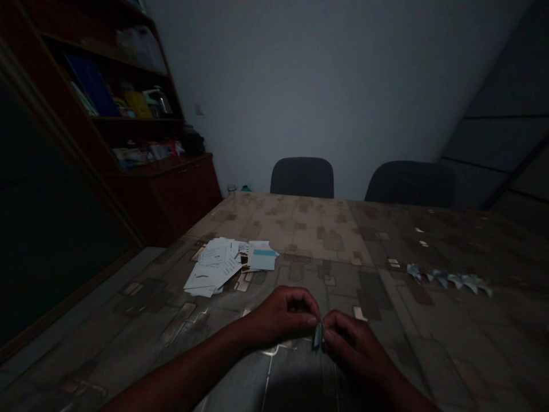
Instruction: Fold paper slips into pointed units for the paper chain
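Observation:
Near the front middle of the table, my left hand [286, 313] and my right hand [352, 339] meet at a small folded piece of paper [318, 335]. Both hands pinch it between thumb and fingers, the left from its upper left side and the right from its right side. The paper is greyish, narrow and held roughly upright; its finer folds are too dark to tell. To the left lies a loose pile of white papers [214, 266], with a blue-striped sheet [262, 258] at its right. Several small folded paper pieces [448, 279] sit in a row at the right.
The table [300, 223] has a patterned cover. Two dark chairs [302, 176] [409, 182] stand behind its far edge. A wooden cabinet [184, 186] with filled shelves is at the back left.

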`<move>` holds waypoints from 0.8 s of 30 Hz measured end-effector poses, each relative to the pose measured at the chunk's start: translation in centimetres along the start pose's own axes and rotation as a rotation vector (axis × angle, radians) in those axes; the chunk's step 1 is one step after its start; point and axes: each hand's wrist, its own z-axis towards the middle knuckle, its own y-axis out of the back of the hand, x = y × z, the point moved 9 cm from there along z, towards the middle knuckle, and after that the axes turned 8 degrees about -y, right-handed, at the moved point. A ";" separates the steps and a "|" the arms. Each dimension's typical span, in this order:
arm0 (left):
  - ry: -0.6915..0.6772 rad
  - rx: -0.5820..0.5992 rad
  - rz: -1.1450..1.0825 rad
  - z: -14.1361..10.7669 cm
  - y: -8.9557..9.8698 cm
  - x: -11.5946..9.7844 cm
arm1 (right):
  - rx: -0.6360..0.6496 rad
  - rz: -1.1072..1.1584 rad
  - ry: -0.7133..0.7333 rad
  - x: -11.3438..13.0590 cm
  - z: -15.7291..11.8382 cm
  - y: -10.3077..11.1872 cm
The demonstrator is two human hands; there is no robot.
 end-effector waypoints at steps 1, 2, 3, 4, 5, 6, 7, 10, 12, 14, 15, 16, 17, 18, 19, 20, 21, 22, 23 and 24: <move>0.007 0.003 -0.006 0.0 0.0 0.2 | 0.005 -0.003 0.001 0.1 0.0 -0.1; 0.013 -0.001 -0.005 0.0 0.1 0.4 | 0.006 -0.006 0.001 0.1 -0.1 -0.1; 0.015 -0.009 0.002 0.0 0.1 0.5 | 0.001 -0.009 0.001 0.3 -0.1 0.0; 0.017 -0.017 0.010 0.0 0.2 0.5 | -0.003 -0.013 0.002 0.4 -0.1 0.0; 0.015 -0.025 0.019 0.0 0.2 0.4 | -0.006 -0.016 0.001 0.5 -0.1 0.0; 0.010 -0.031 0.029 0.0 0.3 0.3 | -0.006 -0.017 0.001 0.6 0.0 0.0; 0.004 -0.034 0.038 0.0 0.2 0.1 | -0.005 -0.015 0.001 0.7 0.0 0.1; -0.021 -0.020 0.075 0.0 0.1 -0.5 | -0.003 -0.010 -0.002 0.6 0.1 0.1; -0.048 0.000 0.113 0.0 0.0 -0.9 | -0.013 -0.011 -0.004 0.4 0.1 0.2; -0.073 0.012 0.157 0.0 0.0 -1.1 | -0.019 -0.022 -0.014 0.2 0.1 0.2; -0.085 0.016 0.182 0.0 0.0 -1.2 | -0.021 -0.031 -0.017 0.2 0.0 0.2; -0.101 0.014 0.217 0.0 0.0 -1.2 | -0.022 -0.041 -0.018 0.1 0.0 0.2; -0.128 0.005 0.263 0.0 0.0 -1.4 | -0.024 -0.051 -0.015 0.2 0.0 0.2; -0.169 -0.009 0.321 0.0 0.0 -1.8 | -0.025 -0.059 -0.011 0.2 0.0 0.2; -0.224 -0.025 0.387 0.0 0.0 -2.3 | -0.030 -0.061 -0.006 0.2 0.0 0.2; -0.288 -0.042 0.454 -0.1 -0.1 -3.0 | -0.032 -0.061 0.001 0.2 0.0 0.2; -0.355 -0.055 0.521 -0.3 -0.3 -3.6 | -0.034 -0.060 0.006 0.2 0.0 0.2; -0.423 -0.060 0.587 -0.5 -0.6 -4.3 | -0.038 -0.058 0.009 0.2 0.0 0.2; -0.482 -0.055 0.652 -0.7 -0.9 -4.9 | -0.042 -0.058 0.012 0.2 0.1 0.2; -0.528 -0.046 0.712 -0.9 -1.3 -5.3 | -0.045 -0.060 0.014 0.2 0.1 0.2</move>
